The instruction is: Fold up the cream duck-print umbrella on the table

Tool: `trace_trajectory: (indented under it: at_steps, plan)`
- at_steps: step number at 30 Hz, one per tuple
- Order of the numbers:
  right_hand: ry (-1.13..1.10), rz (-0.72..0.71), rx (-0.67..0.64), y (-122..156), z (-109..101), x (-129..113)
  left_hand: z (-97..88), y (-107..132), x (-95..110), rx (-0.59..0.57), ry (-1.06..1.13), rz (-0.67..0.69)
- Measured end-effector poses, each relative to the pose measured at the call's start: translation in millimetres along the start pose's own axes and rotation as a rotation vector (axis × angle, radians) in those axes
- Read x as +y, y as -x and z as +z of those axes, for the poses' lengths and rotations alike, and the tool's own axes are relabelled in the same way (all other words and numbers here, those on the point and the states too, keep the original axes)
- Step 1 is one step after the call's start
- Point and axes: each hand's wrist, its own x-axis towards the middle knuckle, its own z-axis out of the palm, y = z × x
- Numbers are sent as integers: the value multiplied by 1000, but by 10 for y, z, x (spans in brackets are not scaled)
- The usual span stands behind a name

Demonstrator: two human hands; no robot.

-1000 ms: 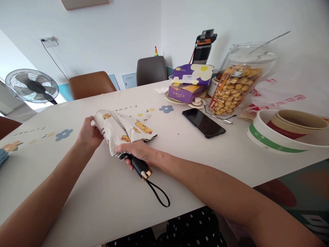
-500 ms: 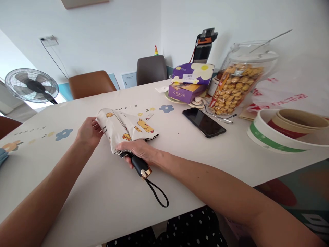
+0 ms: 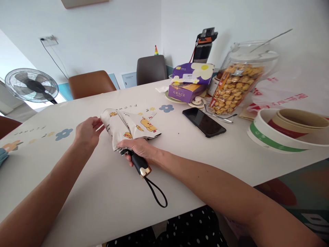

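A folded umbrella (image 3: 120, 123) with a cream canopy and printed cartoon figures lies slanted over the table, its canopy loosely gathered. My right hand (image 3: 138, 149) is closed around the canopy's lower end and the top of the black handle (image 3: 139, 164), thumb on the cloth. A gold-coloured tip and a black wrist strap (image 3: 157, 193) extend from the handle towards me. At the canopy's far left edge is my left hand (image 3: 89, 130), fingers slightly bent and apart, fingertips at the cloth. Whether they press on it is hard to see.
Right of the umbrella lies a black phone (image 3: 204, 121), with eyeglasses (image 3: 224, 119) beyond it. Paper bowls (image 3: 277, 139), a snack jar (image 3: 236, 85), a purple box (image 3: 183, 93) and a tissue pack (image 3: 192, 73) stand farther right and back. Chairs (image 3: 91, 84) line the far side.
My left hand has shifted slightly left, and its fingers show more beside the canopy. The canopy has turned a little to the right. My right hand keeps its hold.
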Motion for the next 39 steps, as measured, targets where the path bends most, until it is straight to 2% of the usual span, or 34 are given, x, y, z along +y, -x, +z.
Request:
trace_trajectory:
  at_steps: [14,18,22,28,31,33,36,39]
  plan:
    - [-54,-32,2,-27,-13,20,47,93,36,-23,-39,63]
    - [-70,-41,41,4,9,7,65,122,21,-5,-91,107]
    - [-90,-29,55,28,30,-6,68,135,3,-48,-101,89]
    - [-68,-15,75,18,48,3,126,245,-37,-92,-247,188]
    - [-81,-34,86,5,58,13,176,320,-99,-110,-283,134]
    - [-81,-43,107,3,70,16,201,363,-140,-165,-260,67]
    - [-34,-24,152,21,102,12,224,425,-165,-262,-209,-112]
    - [36,-7,186,51,142,7,240,495,-149,-263,-174,-286]
